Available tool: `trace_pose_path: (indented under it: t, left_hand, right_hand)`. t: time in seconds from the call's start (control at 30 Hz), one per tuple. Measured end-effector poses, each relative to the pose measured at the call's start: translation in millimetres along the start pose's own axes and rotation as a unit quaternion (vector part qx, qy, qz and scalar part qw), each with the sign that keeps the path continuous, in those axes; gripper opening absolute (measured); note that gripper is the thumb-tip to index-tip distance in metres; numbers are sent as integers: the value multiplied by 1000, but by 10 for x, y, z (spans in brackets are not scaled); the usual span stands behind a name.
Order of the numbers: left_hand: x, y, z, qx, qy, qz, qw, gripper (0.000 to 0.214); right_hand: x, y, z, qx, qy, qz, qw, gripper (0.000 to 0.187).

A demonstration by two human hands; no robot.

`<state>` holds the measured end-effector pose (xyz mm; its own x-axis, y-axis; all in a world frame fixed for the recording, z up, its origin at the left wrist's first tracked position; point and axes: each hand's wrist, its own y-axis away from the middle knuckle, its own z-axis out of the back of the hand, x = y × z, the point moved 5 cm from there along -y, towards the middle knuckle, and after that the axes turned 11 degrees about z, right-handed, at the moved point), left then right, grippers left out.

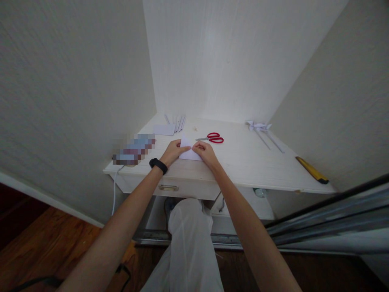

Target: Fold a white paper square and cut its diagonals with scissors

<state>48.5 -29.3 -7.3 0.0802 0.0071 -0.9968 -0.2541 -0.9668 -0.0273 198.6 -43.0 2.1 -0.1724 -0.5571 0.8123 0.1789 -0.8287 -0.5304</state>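
Observation:
A small white sheet of paper (187,149), folded up into a point, lies near the front of the white desk (243,162). My left hand (174,151) pinches the paper's left side, fingers closed on it, with a black band on that wrist. My right hand (205,153) presses and grips the paper's right side with curled fingers. Both hands meet over the paper.
Red-handled scissors (214,138) lie just behind the paper. Thin white rolled sticks (178,123) and a white card (164,129) sit at the back left, a paper pinwheel on sticks (261,129) at the back right, a yellow cutter (312,170) by the right edge. Walls close in on three sides.

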Motion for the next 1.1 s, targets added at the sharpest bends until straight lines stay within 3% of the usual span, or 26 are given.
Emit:
trace_pose_path:
  t: [1.1]
  left_hand:
    - [-15,9,19,-28,-16,-4,999,32]
  right_hand:
    - [-6,-6,-15,9,14,4,1000,16]
